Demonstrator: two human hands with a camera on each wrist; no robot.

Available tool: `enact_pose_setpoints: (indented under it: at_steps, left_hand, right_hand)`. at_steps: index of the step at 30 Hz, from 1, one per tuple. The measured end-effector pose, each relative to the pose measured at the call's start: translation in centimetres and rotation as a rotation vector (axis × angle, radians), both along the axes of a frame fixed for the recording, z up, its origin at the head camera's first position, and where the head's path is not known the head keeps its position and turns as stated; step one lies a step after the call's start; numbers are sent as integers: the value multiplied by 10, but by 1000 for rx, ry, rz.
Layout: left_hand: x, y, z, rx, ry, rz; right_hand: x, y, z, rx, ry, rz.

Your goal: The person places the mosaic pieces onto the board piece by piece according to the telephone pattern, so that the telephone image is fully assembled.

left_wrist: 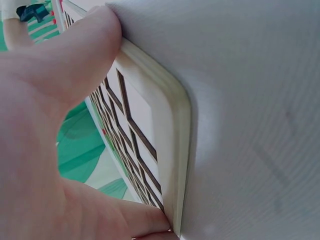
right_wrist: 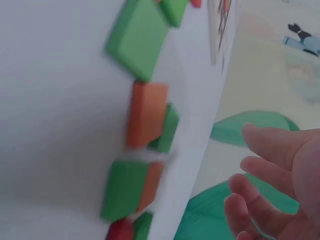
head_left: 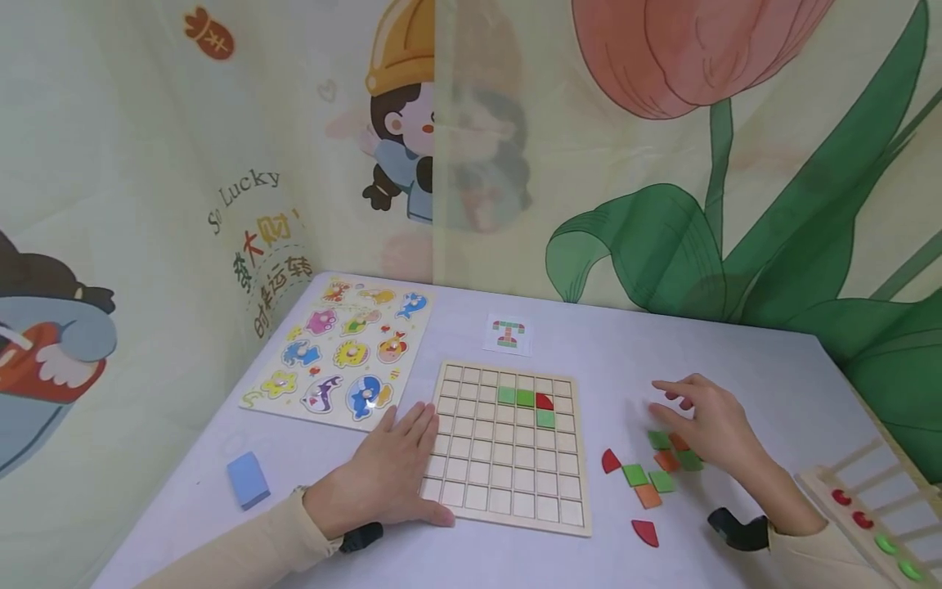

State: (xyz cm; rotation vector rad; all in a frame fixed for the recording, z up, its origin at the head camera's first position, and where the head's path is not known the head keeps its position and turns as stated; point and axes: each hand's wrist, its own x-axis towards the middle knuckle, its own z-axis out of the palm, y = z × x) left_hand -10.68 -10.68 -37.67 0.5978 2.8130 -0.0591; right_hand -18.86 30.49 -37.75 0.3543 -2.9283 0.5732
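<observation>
A wooden grid board (head_left: pixel 508 476) lies flat on the table. My left hand (head_left: pixel 386 470) rests along its left edge, fingers straight and thumb (left_wrist: pixel 82 52) near the front corner. Near the board's top right are two light green squares, a darker green square (head_left: pixel 525 397) and a red quarter-circle (head_left: pixel 544 401), each in a cell. My right hand (head_left: pixel 710 425) hovers over loose tiles right of the board, fingers loosely bent and holding nothing. Those tiles are green squares (head_left: pixel 634 475), orange squares (head_left: pixel 648 496) and red quarter-circles (head_left: pixel 644 532); the hand partly covers some.
Behind the board lies a small card (head_left: pixel 508 334) with a coloured T-shaped pattern. An animal knob puzzle (head_left: pixel 334 413) sits at the back left, with a blue block (head_left: pixel 248 480) in front of it. A wooden rack (head_left: pixel 846 523) with red and green pieces stands at the right edge.
</observation>
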Motion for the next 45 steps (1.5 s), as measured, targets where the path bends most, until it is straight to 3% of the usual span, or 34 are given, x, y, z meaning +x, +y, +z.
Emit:
enact_pose_setpoints:
  at_steps: [14,26,35,45]
  left_hand:
    - [1,-1,-1,-9,10,4]
    - [1,0,0,-4,7,5]
    - [1,1,0,-3,9,0]
    - [0,1,0,-4,-1,1]
  right_hand:
    - [2,46,-11,77,-75,-143]
    - [4,49,-23,90,-170,-148]
    - [5,53,-21,103,-203,-188]
    - [8,52,-21,56,-196,-177]
